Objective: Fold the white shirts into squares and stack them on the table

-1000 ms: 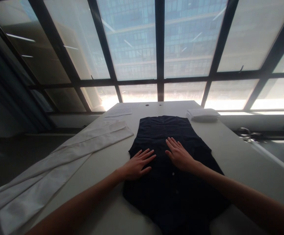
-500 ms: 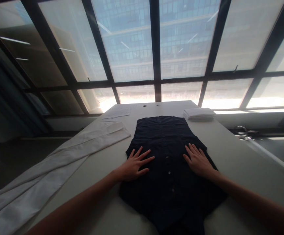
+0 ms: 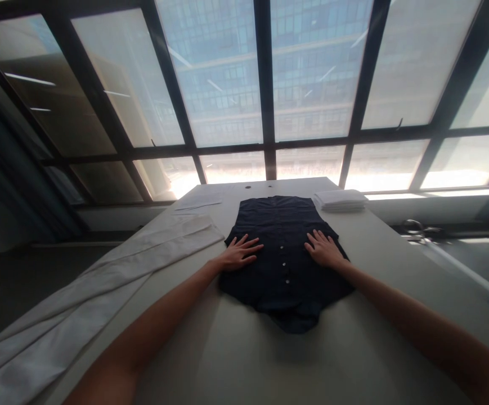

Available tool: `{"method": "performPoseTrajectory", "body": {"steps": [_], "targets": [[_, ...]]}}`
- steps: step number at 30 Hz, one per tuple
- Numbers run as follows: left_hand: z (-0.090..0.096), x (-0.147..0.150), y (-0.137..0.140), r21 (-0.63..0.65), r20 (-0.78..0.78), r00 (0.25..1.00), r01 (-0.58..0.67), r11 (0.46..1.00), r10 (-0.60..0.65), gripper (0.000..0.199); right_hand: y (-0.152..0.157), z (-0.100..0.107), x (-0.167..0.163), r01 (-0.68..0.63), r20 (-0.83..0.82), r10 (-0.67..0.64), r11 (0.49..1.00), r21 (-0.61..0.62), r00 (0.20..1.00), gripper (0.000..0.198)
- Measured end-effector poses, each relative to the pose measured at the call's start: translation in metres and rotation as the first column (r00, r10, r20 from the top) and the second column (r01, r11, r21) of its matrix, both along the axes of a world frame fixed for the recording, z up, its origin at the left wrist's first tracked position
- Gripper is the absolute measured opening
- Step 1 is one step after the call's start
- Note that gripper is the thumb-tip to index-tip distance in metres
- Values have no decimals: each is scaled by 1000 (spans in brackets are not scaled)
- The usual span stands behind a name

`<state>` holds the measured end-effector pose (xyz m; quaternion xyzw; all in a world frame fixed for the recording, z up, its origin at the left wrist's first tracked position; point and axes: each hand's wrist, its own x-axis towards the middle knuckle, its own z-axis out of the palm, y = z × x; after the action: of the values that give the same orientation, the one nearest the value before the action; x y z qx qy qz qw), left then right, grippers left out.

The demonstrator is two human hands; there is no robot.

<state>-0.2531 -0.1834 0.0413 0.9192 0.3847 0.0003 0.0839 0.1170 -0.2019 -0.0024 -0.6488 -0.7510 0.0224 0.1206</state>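
Note:
A dark navy vest [image 3: 280, 225] with small light buttons down its front lies spread on the white table [image 3: 176, 343]. My left hand [image 3: 238, 253] rests flat on its left side, fingers spread. On the opposite side, my right hand [image 3: 324, 249] presses flat on the cloth with its fingers stretched out. The vest's lower hem lies nearest to me, bunched a little at the middle. Neither hand grips anything.
Long pale trousers or similar folded cloth [image 3: 113, 281] run along the table's left side. White paper sheets [image 3: 200, 199] lie at the far left, and a folded white stack [image 3: 340, 200] at the far right. Beyond the right edge is a metal-ended white pole [image 3: 459, 264].
Both hands have slid the vest away from me, toward the window. Its whole lower hem now shows on the table, and the arms reach farther forward.

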Motion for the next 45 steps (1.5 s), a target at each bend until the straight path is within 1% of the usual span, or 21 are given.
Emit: {"method": "performPoseTrajectory", "body": {"steps": [3, 6, 12, 16, 19, 22, 25, 29, 33, 37, 39, 42, 45], "targets": [[0, -1, 15, -26, -11, 1000, 0, 1000, 0, 52, 16, 2, -1, 9, 27, -8, 1000, -22, 1000, 63], [-2, -2, 22, -46, -25, 1000, 5, 999, -6, 53, 21, 1, -1, 16, 53, -15, 1000, -19, 998, 62], [-6, -3, 23, -22, -36, 999, 21, 1000, -22, 52, 15, 0, 0, -12, 56, 11, 1000, 16, 998, 61], [-2, -4, 17, -10, -3, 996, 91, 996, -91, 51, 13, 0, 0, -59, 50, 56, 997, 48, 997, 59], [3, -3, 7, -34, 16, 986, 169, 985, -169, 56, 7, -1, 2, -108, 27, 106, 992, 61, 994, 58], [8, -2, -9, -54, 31, 973, 232, 971, -231, 59, -8, -2, 6, -189, -14, 190, 980, 60, 982, 58], [12, 0, -34, -103, 57, 966, 256, 961, -252, 64, -31, -2, 12, -262, -80, 265, 964, 40, 961, 58], [17, 9, -70, -173, 106, 953, 299, 938, -284, 70, -59, 0, 15, -335, -149, 334, 942, 16, 931, 57], [18, 22, -97, -204, 138, 929, 366, 908, -344, 82, -74, 3, 16, -407, -187, 403, 913, 15, 896, 53], [10, 28, -108, -157, 137, 935, 345, 925, -326, 94, -83, 13, 19, -472, -249, 458, 882, 4, 853, 51], [5, 30, -110, -122, 135, 940, 329, 936, -313, 96, -90, 21, 20, -528, -295, 502, 849, -8, 813, 49], [-2, 32, -110, -59, 163, 936, 325, 944, -312, 90, -100, 33, 21, -625, -356, 575, 780, -31, 736, 51], [-4, 36, -110, -5, 202, 928, 320, 947, -313, 74, -106, 40, 20, -700, -368, 637, 711, -60, 678, 68]]}}
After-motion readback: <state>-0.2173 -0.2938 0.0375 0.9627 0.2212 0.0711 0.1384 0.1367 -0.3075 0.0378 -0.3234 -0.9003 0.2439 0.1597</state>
